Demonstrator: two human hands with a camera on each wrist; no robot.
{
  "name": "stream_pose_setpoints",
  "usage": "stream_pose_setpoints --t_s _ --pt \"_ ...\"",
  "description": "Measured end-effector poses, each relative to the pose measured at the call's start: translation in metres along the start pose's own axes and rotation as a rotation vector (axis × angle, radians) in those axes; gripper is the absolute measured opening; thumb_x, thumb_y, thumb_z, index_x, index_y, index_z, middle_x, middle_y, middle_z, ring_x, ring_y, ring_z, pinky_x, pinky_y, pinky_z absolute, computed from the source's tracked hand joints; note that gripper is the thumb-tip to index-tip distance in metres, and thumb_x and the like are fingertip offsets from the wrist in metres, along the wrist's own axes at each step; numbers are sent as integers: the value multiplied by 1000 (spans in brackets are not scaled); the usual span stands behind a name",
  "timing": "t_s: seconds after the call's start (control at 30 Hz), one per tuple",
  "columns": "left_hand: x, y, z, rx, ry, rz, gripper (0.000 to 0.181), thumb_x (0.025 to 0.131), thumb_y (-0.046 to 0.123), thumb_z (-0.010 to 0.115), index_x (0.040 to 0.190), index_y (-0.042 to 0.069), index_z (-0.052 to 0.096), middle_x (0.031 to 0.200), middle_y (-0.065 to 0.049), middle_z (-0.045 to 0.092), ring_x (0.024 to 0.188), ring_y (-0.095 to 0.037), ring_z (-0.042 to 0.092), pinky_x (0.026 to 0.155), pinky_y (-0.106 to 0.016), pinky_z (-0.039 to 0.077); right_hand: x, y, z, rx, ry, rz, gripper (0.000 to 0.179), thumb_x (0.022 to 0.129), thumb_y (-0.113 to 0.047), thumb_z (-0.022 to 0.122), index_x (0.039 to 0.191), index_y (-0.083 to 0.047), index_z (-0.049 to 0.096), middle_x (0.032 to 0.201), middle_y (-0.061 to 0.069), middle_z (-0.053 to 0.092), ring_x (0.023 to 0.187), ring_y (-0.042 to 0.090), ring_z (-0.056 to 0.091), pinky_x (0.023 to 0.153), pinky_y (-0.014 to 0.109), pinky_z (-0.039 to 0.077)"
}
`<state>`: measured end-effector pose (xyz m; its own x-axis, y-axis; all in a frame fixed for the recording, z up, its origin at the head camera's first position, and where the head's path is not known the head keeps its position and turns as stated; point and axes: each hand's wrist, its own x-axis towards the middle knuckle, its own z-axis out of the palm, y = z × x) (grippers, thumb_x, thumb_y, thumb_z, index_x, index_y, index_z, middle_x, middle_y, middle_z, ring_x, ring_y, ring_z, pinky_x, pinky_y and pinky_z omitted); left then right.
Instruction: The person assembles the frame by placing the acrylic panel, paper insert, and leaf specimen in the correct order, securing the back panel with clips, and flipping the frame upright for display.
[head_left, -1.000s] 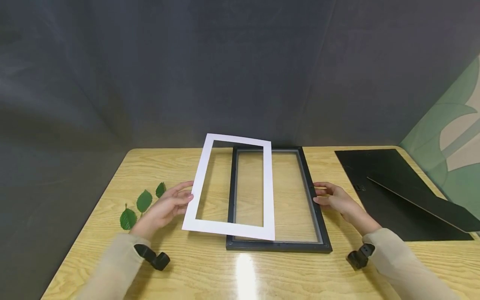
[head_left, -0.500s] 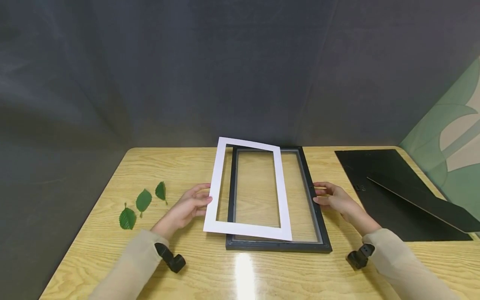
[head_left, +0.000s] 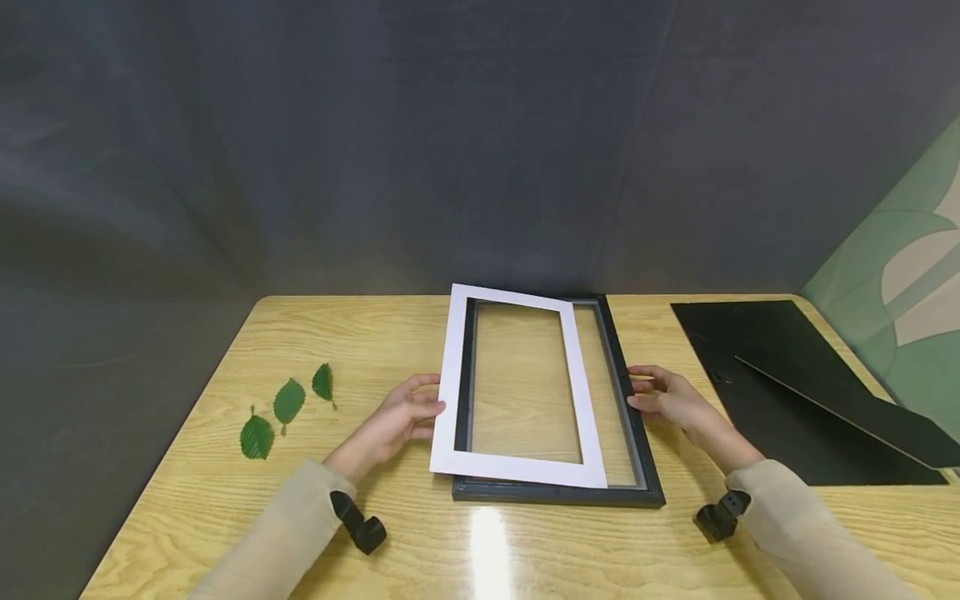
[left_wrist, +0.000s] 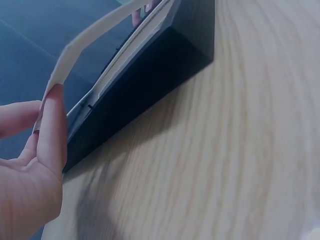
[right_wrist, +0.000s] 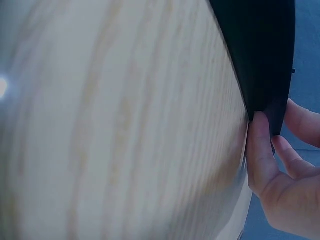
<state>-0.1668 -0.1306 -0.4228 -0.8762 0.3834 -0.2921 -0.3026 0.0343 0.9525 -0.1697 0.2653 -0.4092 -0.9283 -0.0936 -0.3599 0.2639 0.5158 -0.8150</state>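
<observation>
My left hand [head_left: 401, 417] pinches the left side of a white picture mat [head_left: 446, 408] between thumb and fingers; the left wrist view shows the mat [left_wrist: 67, 55] tilted above the frame. It overlaps most of a black picture frame [head_left: 647, 458] lying on the table, shifted left so the frame's right side shows. My right hand [head_left: 671, 404] holds the frame's right side, fingertips at its outer wall and upper edge. In the right wrist view, the thumb and fingers [right_wrist: 260, 145] meet the dark frame wall [right_wrist: 260, 60].
Three green leaves [head_left: 288, 402] lie on the wooden table [head_left: 375, 333] at the left. At the right rests a black backing board [head_left: 750, 333] with its stand flap [head_left: 862, 408] raised. A dark curtain [head_left: 450, 150] hangs behind the table.
My left hand has carried the white mat to the right and lower, further over the black frame. The right hand and the frame have stayed in place.
</observation>
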Motion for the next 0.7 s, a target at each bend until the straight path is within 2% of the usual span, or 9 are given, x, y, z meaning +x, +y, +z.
stream_pose_setpoints --t_s 0.2,0.43,0.7 --pt "1 -1 5 -14 -24 1 65 92 7 54 149 3 21 130 -22 52 92 -10 62 81 -30 56 -2 -1 0 3 -11 -8 60 94 -8 57 145 6 28 135 31 41 94 8 58 88 34 56" --pt "5 -3 9 0 -36 -5 54 98 10 46 148 5 25 123 -16 55 94 -11 63 85 -31 56 -3 -1 -1 2 -23 -13 61 95 -9 57 146 6 26 136 32 39 96 9 58 88 33 56" --pt "11 1 17 -15 -38 -15 55 95 5 49 145 -3 29 142 -28 42 96 -10 61 84 -29 56 -2 -1 -1 20 -11 -16 61 95 -8 57 145 6 27 135 31 41 89 3 58 80 25 56"
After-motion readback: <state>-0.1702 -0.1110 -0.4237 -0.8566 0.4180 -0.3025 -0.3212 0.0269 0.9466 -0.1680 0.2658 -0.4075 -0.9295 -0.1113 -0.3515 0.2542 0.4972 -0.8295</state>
